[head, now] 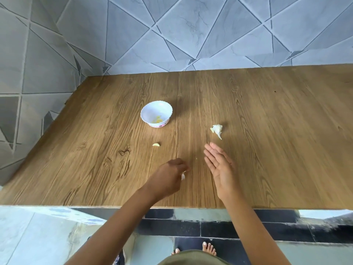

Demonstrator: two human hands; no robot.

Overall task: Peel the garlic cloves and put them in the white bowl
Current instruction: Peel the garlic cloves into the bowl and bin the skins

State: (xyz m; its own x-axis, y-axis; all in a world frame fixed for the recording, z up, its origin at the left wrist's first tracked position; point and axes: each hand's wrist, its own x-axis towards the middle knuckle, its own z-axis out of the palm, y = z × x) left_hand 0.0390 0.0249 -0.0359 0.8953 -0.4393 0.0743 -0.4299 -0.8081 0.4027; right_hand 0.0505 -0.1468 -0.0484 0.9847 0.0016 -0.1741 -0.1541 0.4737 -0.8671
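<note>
Garlic clove (156, 144) loose on table (267, 150), just short of white bowl (150, 109); unpeeled clump (216, 130) beyond right hand (219, 167). Left hand (168, 175) pinching scrap of skin (183, 176); right hand flat, fingers straight, holding nothing. Likely slip: papery skin clinging to left hand and landing in bowl with peeled cloves (158, 119).

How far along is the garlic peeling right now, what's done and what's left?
Done: yellowish peeled pieces lie in the white bowl. In hand: the left hand pinches a small white piece, skin or clove I cannot tell; the right hand is open and holds nothing. Left: a loose clove on the table near the bowl and the partly broken garlic head farther right.
</note>
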